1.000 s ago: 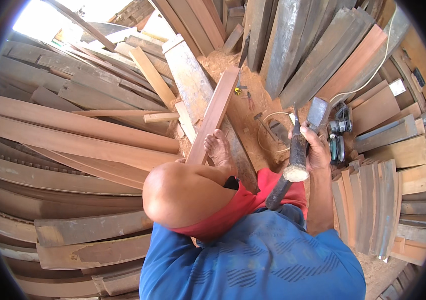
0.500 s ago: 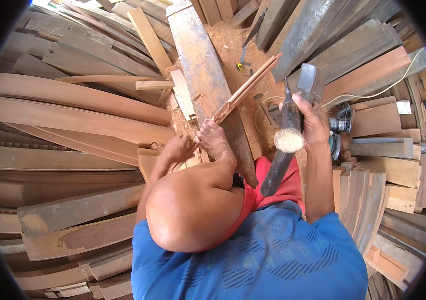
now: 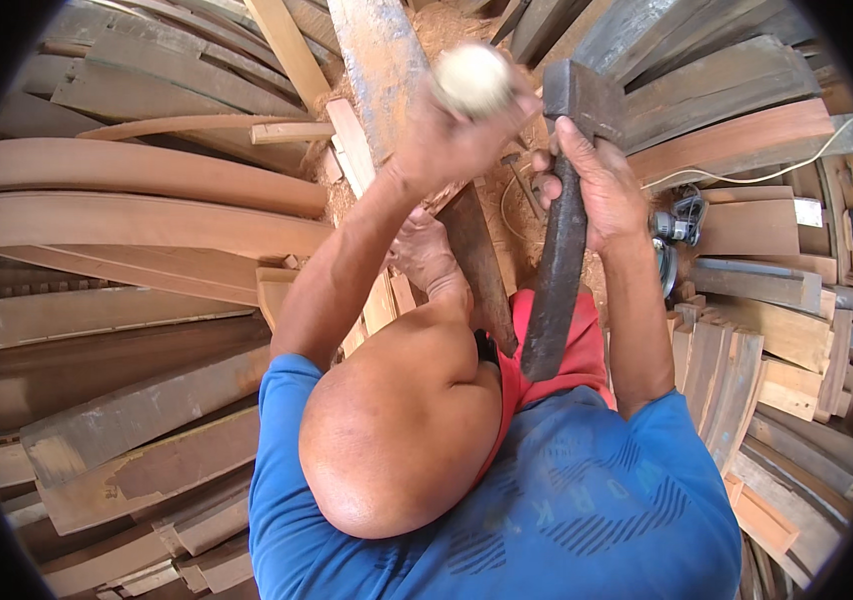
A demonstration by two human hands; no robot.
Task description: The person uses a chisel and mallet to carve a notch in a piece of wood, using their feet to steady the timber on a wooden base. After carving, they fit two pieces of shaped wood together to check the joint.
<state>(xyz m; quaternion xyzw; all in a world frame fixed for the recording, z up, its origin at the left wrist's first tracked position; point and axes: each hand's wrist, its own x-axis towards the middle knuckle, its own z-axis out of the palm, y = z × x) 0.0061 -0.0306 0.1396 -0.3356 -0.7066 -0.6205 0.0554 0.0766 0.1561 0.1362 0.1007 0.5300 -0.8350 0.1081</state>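
Observation:
My right hand [image 3: 602,190] grips a hammer [image 3: 587,95] with a heavy dark metal head and a dark handle slanting down toward my lap. In my left hand [image 3: 452,135], slightly smeared by motion, is a chisel [image 3: 472,80]; its pale round butt faces up, and its blade is hidden. Both hands are raised in front of me, the left close to the hammer head. Below the left hand, my bare foot [image 3: 427,245] rests by a thick worn beam [image 3: 377,70]. My left hand and forearm cover most of the narrow wood strip near the foot.
Long curved planks [image 3: 147,225] are stacked on the left. More boards [image 3: 737,90] lean at the right, with a pale cord [image 3: 727,190] across them. A power tool [image 3: 682,225] lies at the right. Sawdust [image 3: 447,30] covers the ground around the beam.
My left hand has left the wood strip by the foot, risen, and taken the chisel from my right hand. The right hand keeps only the hammer, its head now farther left and higher.

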